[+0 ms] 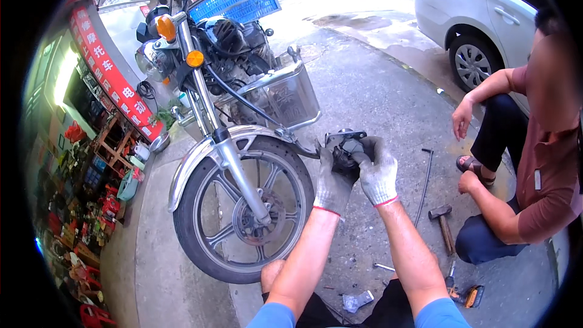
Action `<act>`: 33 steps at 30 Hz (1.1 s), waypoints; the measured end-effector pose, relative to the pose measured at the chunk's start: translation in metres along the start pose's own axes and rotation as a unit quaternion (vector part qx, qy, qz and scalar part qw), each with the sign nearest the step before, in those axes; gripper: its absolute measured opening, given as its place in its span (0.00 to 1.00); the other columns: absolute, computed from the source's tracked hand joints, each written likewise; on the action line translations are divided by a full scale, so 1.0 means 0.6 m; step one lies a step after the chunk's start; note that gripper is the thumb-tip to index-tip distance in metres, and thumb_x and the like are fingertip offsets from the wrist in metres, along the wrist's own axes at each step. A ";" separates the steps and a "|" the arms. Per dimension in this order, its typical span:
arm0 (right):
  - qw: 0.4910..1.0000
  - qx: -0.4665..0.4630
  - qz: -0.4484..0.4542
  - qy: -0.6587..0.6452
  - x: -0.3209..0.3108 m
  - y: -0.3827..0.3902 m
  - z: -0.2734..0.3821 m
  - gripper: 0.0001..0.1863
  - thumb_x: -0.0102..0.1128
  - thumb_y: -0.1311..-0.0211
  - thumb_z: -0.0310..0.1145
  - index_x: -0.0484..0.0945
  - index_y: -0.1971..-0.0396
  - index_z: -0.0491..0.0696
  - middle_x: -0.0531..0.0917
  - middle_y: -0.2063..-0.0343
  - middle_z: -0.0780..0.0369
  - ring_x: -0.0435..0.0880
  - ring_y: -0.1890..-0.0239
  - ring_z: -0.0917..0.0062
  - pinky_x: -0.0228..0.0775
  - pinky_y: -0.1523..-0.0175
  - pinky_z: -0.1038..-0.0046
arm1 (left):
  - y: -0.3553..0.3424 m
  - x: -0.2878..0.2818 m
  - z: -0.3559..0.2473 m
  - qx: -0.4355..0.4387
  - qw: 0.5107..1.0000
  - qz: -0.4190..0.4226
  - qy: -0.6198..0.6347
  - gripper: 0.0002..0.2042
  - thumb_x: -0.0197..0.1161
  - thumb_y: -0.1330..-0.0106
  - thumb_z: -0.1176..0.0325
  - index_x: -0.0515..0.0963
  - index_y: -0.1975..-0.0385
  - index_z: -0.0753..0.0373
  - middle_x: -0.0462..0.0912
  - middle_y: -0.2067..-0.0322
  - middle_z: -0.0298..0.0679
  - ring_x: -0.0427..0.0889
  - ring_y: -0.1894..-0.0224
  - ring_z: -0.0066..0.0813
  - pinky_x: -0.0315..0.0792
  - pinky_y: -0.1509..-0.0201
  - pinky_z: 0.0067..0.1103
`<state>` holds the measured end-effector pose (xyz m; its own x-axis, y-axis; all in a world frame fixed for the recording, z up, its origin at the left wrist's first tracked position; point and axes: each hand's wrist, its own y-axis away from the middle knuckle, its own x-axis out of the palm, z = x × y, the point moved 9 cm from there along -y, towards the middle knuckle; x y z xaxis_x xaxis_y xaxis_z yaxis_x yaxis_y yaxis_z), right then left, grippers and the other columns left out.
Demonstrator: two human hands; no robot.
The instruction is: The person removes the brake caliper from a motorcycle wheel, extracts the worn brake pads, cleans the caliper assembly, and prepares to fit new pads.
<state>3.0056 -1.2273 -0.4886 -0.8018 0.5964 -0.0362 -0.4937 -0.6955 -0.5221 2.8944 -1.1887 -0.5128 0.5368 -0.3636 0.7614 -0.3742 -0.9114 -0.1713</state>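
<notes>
In grey-white work gloves with red cuffs, my left hand and my right hand both grip a dark metal part, resembling a brake caliper, in front of me. A black hose runs toward it from the motorcycle. Just left of my hands stand the chrome front fender and spoked-alloy front wheel with its brake disc. My fingertips are partly hidden around the part.
At right another person squats beside a hammer, long bent bar and cordless power tool. A small plastic bag lies below me. Beyond are a white car and a cluttered shopfront.
</notes>
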 end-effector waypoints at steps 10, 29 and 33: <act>0.999 0.033 0.003 0.004 0.014 0.016 -0.009 0.12 0.63 0.45 0.25 0.76 0.60 0.43 0.85 0.70 0.53 0.87 0.66 0.64 0.77 0.60 0.66 | -0.003 -0.030 -0.003 0.002 0.999 0.013 -0.033 0.37 0.52 0.37 0.34 0.69 0.41 0.63 0.78 0.47 0.40 0.75 0.44 0.35 0.67 0.35 0.33; 0.982 0.123 -0.005 -0.142 0.007 0.051 -0.084 0.10 0.63 0.45 0.21 0.76 0.62 0.41 0.83 0.72 0.60 0.80 0.69 0.79 0.74 0.60 0.75 | 0.005 -0.116 -0.015 -0.015 0.996 -0.066 -0.050 0.39 0.51 0.38 0.31 0.68 0.39 0.59 0.77 0.44 0.40 0.76 0.43 0.35 0.68 0.37 0.36; 0.977 0.164 0.000 -0.137 -0.001 0.065 -0.096 0.11 0.62 0.45 0.19 0.75 0.62 0.41 0.82 0.70 0.61 0.79 0.66 0.80 0.73 0.59 0.75 | 0.023 -0.138 -0.017 -0.019 0.991 -0.129 -0.028 0.38 0.55 0.43 0.29 0.71 0.43 0.54 0.78 0.50 0.36 0.78 0.49 0.32 0.73 0.46 0.32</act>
<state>3.0065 -1.2317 -0.5579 -0.8398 0.4980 0.2163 -0.5389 -0.8132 -0.2198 2.8373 -1.1690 -0.5717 0.6598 -0.1298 0.7401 -0.2464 -0.9679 0.0499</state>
